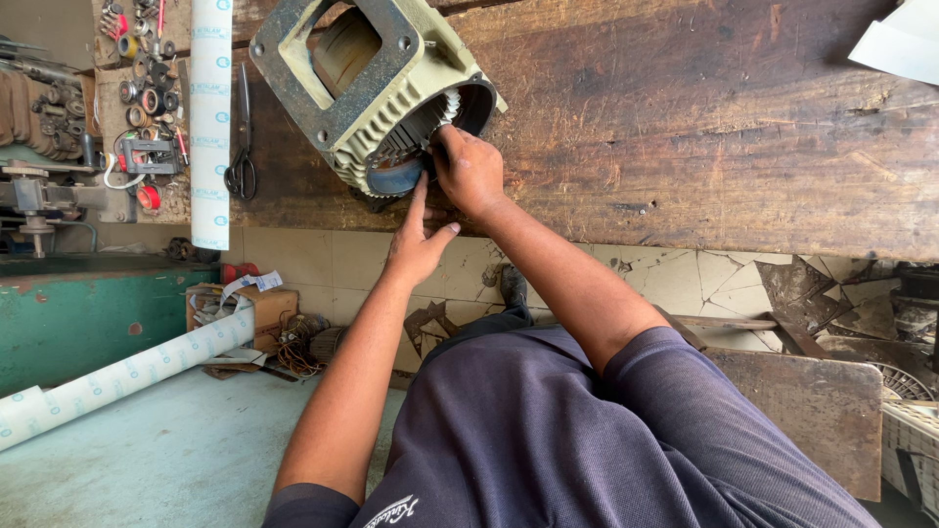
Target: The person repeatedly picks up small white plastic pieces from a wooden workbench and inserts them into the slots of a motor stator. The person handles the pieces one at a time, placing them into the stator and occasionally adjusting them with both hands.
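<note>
Motor housing (381, 88), ribbed, pale green, on the wooden bench (685, 127): my right hand (469, 174) pinches at its open mouth; my left hand (419, 244), fingers apart, touches its rim just below. Scissors (241, 147) lie well left.

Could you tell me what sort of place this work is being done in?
Probably a motor repair workshop: a finned motor housing lies on a worn wooden bench, with scissors and small spare parts nearby.

Motor housing (377, 73): showing pale cream-green paint, dark grey flange, white slot liners; bench (685, 127): showing dark brown stained wood; paper roll (210, 117): showing white with repeating blue marks; scissors (241, 147): black; cabinet (78, 323): green; trousers (548, 430): dark grey-purple
</note>
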`<action>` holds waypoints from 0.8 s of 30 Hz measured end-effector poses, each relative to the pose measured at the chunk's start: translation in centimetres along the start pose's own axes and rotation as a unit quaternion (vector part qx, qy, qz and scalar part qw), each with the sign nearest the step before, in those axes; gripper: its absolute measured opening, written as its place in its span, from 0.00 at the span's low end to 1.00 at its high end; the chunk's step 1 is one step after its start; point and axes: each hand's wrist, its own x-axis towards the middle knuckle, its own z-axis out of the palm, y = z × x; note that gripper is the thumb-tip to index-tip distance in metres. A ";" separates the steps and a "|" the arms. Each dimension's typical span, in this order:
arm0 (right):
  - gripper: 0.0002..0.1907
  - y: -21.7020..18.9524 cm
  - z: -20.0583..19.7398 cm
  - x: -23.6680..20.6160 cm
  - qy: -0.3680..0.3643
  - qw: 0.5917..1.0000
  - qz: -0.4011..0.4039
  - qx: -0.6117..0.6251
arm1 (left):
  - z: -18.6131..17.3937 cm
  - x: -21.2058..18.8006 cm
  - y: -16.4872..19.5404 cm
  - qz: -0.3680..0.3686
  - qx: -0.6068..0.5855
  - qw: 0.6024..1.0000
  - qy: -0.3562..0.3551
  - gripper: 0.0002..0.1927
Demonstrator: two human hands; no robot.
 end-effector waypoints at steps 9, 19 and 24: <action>0.10 0.3 0.4 0.0 -0.023 0.999 0.044 0.010 | -0.2 -0.5 0.9 -0.025 0.022 0.999 0.000 0.51; 0.10 0.7 0.7 0.1 -0.025 0.999 0.041 0.019 | -0.5 -0.5 0.9 -0.027 0.047 0.999 0.004 0.51; 0.10 0.9 0.7 -0.2 -0.024 0.999 0.032 0.033 | -0.4 -0.2 -0.4 -0.014 0.017 1.000 0.016 0.50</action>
